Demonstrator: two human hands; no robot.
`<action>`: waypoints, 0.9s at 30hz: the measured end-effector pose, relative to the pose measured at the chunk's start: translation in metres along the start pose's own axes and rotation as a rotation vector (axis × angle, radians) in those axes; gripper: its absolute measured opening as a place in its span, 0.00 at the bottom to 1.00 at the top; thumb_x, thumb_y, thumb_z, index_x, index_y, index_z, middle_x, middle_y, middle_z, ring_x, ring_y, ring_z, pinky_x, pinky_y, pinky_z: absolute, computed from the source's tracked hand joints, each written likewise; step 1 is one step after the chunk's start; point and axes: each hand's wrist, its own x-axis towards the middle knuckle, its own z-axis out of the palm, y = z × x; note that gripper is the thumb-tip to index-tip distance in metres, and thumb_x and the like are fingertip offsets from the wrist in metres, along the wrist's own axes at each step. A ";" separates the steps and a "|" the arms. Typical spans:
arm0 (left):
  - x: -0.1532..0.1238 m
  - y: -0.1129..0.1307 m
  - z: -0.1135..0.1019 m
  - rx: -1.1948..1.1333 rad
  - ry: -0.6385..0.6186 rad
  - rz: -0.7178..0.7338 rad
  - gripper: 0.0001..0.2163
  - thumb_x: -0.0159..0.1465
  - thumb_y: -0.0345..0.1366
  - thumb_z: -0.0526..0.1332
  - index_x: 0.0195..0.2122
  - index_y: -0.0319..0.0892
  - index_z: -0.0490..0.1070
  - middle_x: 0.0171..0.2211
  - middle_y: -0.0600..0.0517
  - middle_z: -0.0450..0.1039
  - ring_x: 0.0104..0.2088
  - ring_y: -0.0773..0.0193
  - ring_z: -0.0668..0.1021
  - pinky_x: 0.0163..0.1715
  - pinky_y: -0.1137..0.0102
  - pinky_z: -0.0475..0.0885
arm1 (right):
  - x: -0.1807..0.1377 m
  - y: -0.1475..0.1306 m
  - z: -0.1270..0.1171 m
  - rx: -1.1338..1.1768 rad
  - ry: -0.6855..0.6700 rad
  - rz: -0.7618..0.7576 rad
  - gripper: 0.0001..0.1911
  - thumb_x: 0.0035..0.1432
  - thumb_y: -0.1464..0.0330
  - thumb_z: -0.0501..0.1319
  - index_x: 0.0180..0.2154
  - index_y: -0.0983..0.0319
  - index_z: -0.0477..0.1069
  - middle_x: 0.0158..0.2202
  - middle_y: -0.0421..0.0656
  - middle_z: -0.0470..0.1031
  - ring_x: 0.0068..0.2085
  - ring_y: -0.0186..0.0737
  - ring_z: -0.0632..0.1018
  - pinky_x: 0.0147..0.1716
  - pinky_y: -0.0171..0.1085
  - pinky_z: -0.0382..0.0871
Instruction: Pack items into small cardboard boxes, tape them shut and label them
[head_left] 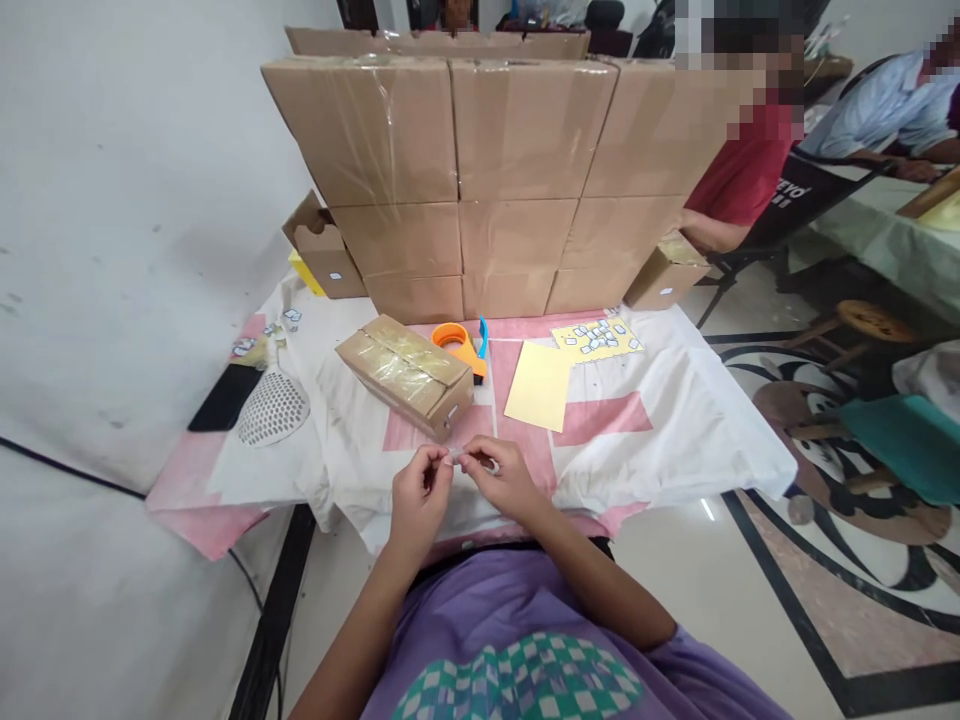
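Observation:
My left hand (421, 492) and my right hand (501, 478) meet at the table's near edge, fingertips pinched together. Between them is a small whitish piece (456, 456), too small to tell its kind. Just beyond my hands lies a taped cardboard box (405, 372) with a small white label on its near end. An orange tape dispenser (466, 352) with a blue part rests behind that box. To the right are a plain yellow sheet (537, 386) and a yellow sheet strewn with small white stickers (598, 342).
A wall of stacked cardboard boxes (517, 130) rises at the table's back, with an open box (330, 252) left and a labelled box (667, 270) right. On the left lie a perforated white racket-shaped thing (274, 408) and a black phone-like slab (225, 396). People sit at right.

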 end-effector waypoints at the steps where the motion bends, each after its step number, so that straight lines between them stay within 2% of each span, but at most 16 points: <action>1: -0.001 -0.003 0.002 0.027 0.015 0.022 0.09 0.70 0.41 0.58 0.36 0.43 0.72 0.24 0.56 0.72 0.23 0.67 0.71 0.25 0.73 0.65 | -0.001 0.003 0.001 0.084 0.000 0.070 0.11 0.64 0.60 0.63 0.34 0.60 0.74 0.28 0.41 0.76 0.28 0.35 0.74 0.29 0.35 0.65; 4: -0.001 -0.014 0.004 0.185 0.070 0.204 0.08 0.71 0.38 0.57 0.38 0.43 0.73 0.26 0.54 0.74 0.23 0.66 0.72 0.27 0.72 0.65 | -0.001 0.011 0.003 0.414 0.045 0.357 0.18 0.60 0.52 0.64 0.39 0.61 0.73 0.24 0.39 0.75 0.20 0.31 0.68 0.21 0.32 0.57; 7: 0.002 -0.028 -0.002 0.395 0.091 0.531 0.07 0.70 0.33 0.59 0.40 0.44 0.77 0.26 0.52 0.75 0.25 0.65 0.73 0.28 0.70 0.64 | 0.000 0.013 0.000 0.689 -0.035 0.646 0.24 0.54 0.46 0.63 0.34 0.62 0.72 0.19 0.38 0.72 0.15 0.29 0.62 0.16 0.31 0.45; 10: 0.003 -0.039 -0.009 0.509 0.062 0.776 0.08 0.68 0.29 0.61 0.42 0.47 0.79 0.25 0.52 0.73 0.25 0.64 0.72 0.29 0.68 0.61 | -0.002 0.010 -0.006 0.744 -0.152 0.672 0.20 0.47 0.52 0.70 0.27 0.62 0.70 0.16 0.37 0.70 0.14 0.26 0.59 0.15 0.30 0.41; 12: -0.001 -0.046 -0.011 0.527 0.040 0.835 0.10 0.67 0.28 0.62 0.44 0.49 0.79 0.25 0.52 0.73 0.25 0.64 0.73 0.29 0.68 0.61 | -0.004 0.008 -0.010 0.673 -0.154 0.597 0.19 0.45 0.56 0.73 0.25 0.62 0.70 0.16 0.36 0.70 0.15 0.25 0.59 0.15 0.30 0.41; 15: -0.005 -0.053 -0.011 0.446 0.042 0.742 0.10 0.67 0.28 0.63 0.47 0.47 0.78 0.28 0.52 0.74 0.26 0.64 0.73 0.30 0.69 0.63 | -0.005 0.011 -0.011 0.576 -0.078 0.471 0.19 0.47 0.55 0.73 0.26 0.62 0.72 0.16 0.35 0.69 0.16 0.25 0.60 0.16 0.30 0.44; 18: 0.010 -0.060 -0.018 0.362 0.203 0.560 0.06 0.67 0.32 0.63 0.44 0.42 0.77 0.29 0.51 0.74 0.29 0.63 0.73 0.33 0.68 0.66 | 0.006 0.024 -0.006 0.575 0.091 0.399 0.20 0.50 0.54 0.72 0.26 0.62 0.71 0.18 0.33 0.66 0.17 0.24 0.57 0.17 0.31 0.43; 20: 0.037 -0.063 -0.032 0.343 0.415 0.470 0.06 0.68 0.34 0.62 0.43 0.40 0.76 0.34 0.49 0.74 0.36 0.61 0.75 0.39 0.65 0.68 | 0.019 0.036 0.001 0.625 0.196 0.419 0.20 0.49 0.54 0.72 0.25 0.61 0.68 0.18 0.32 0.64 0.17 0.24 0.55 0.17 0.31 0.42; 22: 0.074 -0.065 -0.049 0.291 0.614 0.379 0.08 0.70 0.33 0.59 0.47 0.36 0.73 0.44 0.47 0.73 0.46 0.60 0.74 0.44 0.64 0.67 | 0.034 0.048 0.011 0.674 0.258 0.468 0.20 0.48 0.55 0.72 0.25 0.60 0.66 0.18 0.31 0.63 0.17 0.24 0.54 0.17 0.32 0.40; 25: 0.119 -0.062 -0.071 0.169 0.711 0.233 0.08 0.69 0.30 0.59 0.48 0.36 0.69 0.49 0.51 0.70 0.51 0.64 0.73 0.46 0.63 0.66 | 0.049 0.060 0.025 0.708 0.286 0.508 0.21 0.49 0.55 0.71 0.26 0.59 0.64 0.18 0.31 0.63 0.17 0.24 0.53 0.17 0.32 0.40; 27: 0.127 -0.055 -0.073 0.114 0.712 0.219 0.06 0.69 0.30 0.58 0.47 0.37 0.68 0.47 0.55 0.70 0.50 0.67 0.73 0.45 0.64 0.65 | 0.050 0.060 0.031 0.727 0.289 0.499 0.22 0.50 0.54 0.71 0.26 0.59 0.63 0.18 0.31 0.63 0.17 0.24 0.53 0.17 0.32 0.40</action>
